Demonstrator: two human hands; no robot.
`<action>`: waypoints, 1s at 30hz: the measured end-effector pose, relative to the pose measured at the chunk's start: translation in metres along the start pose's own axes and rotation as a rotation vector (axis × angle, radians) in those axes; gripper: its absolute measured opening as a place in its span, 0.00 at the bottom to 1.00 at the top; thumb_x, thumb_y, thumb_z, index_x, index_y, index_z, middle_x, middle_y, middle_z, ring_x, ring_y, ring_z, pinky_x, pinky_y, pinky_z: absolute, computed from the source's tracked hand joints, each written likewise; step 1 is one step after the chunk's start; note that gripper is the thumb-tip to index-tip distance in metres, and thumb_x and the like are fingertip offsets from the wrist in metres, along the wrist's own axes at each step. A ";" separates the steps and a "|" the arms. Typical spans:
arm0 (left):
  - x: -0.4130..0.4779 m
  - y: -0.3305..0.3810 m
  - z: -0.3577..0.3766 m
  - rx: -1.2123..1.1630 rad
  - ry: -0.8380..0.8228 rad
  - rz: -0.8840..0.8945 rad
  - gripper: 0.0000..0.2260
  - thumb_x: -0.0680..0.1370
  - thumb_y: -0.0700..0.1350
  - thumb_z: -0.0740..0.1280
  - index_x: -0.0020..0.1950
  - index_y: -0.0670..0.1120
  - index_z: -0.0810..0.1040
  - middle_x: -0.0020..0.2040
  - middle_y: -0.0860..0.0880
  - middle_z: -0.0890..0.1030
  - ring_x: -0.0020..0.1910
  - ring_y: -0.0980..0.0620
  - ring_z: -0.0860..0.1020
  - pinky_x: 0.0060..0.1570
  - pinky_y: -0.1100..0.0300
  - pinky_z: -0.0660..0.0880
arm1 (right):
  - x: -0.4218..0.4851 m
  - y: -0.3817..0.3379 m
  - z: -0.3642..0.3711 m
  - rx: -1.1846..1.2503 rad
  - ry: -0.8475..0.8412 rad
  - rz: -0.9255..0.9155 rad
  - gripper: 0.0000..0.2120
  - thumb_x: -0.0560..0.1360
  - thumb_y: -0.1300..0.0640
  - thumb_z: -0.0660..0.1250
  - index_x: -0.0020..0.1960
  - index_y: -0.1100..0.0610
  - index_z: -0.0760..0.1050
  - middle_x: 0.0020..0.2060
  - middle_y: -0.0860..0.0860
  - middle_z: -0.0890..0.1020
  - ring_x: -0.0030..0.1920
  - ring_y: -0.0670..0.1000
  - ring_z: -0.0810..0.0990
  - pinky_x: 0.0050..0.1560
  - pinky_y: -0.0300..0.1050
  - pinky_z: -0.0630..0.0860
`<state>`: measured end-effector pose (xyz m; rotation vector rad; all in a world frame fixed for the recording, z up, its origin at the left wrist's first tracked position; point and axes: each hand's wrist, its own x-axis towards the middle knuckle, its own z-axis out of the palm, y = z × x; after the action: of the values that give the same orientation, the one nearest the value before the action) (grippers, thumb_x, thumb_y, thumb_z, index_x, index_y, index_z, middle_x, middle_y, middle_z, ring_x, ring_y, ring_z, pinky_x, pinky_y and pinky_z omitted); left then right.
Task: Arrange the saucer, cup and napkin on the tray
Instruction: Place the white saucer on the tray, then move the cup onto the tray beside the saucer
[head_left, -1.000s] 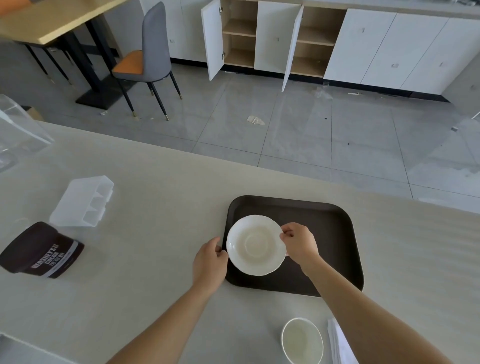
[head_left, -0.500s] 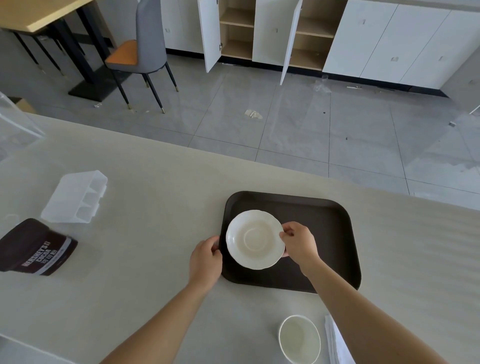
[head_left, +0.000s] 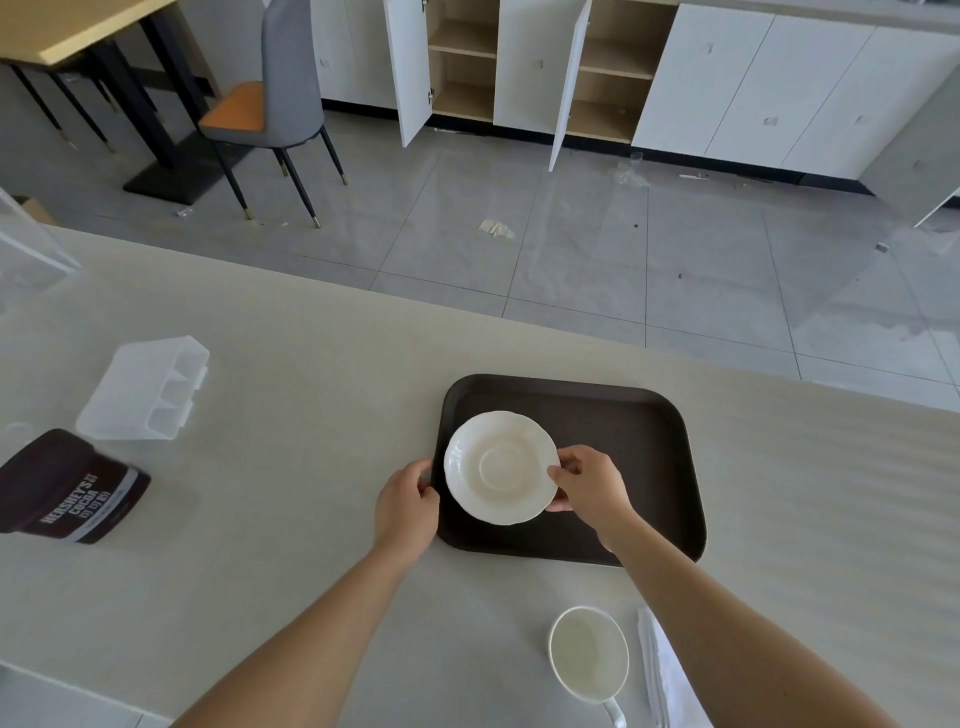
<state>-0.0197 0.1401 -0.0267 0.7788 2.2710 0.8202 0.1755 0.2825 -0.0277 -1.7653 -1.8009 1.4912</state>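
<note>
A white scalloped saucer (head_left: 500, 466) is over the left half of the dark brown tray (head_left: 639, 447) on the pale counter. My right hand (head_left: 589, 486) pinches the saucer's right rim. My left hand (head_left: 408, 501) grips the tray's left edge, just clear of the saucer. A white cup (head_left: 589, 656) stands empty on the counter near the front edge, its handle toward me. Right of the cup lies a white napkin (head_left: 667, 675), partly hidden under my right forearm.
A dark cocoa pouch (head_left: 67, 491) lies at the left, with a clear plastic divided box (head_left: 148, 387) behind it. A clear container (head_left: 31, 249) sits at the far left edge. Beyond the counter's far edge are floor tiles, a chair and open cabinets.
My right hand has carried the saucer slightly farther onto the tray. My left hand has shifted from the saucer's left rim to the tray's left edge.
</note>
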 end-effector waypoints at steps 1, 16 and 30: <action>0.000 0.000 0.000 0.002 0.001 0.005 0.20 0.76 0.37 0.59 0.65 0.49 0.77 0.44 0.51 0.79 0.45 0.50 0.77 0.45 0.58 0.70 | -0.002 0.000 -0.001 0.022 -0.011 0.008 0.04 0.78 0.58 0.69 0.52 0.52 0.79 0.42 0.49 0.86 0.33 0.48 0.87 0.37 0.46 0.86; -0.030 -0.075 -0.003 0.616 0.150 0.447 0.19 0.80 0.46 0.58 0.71 0.47 0.72 0.72 0.41 0.69 0.75 0.39 0.65 0.72 0.33 0.57 | -0.174 0.071 -0.060 -0.153 0.118 -0.084 0.08 0.74 0.53 0.72 0.37 0.44 0.81 0.31 0.46 0.84 0.29 0.47 0.82 0.34 0.45 0.82; -0.023 -0.083 0.001 0.582 0.203 0.462 0.22 0.78 0.50 0.54 0.69 0.47 0.74 0.71 0.41 0.71 0.73 0.39 0.66 0.72 0.35 0.57 | -0.209 0.088 -0.035 -0.346 -0.023 -0.092 0.29 0.68 0.50 0.77 0.66 0.46 0.73 0.40 0.40 0.81 0.41 0.42 0.80 0.41 0.34 0.77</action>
<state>-0.0300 0.0713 -0.0782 1.5889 2.5856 0.4278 0.3106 0.1045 0.0228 -1.7840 -2.2288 1.2272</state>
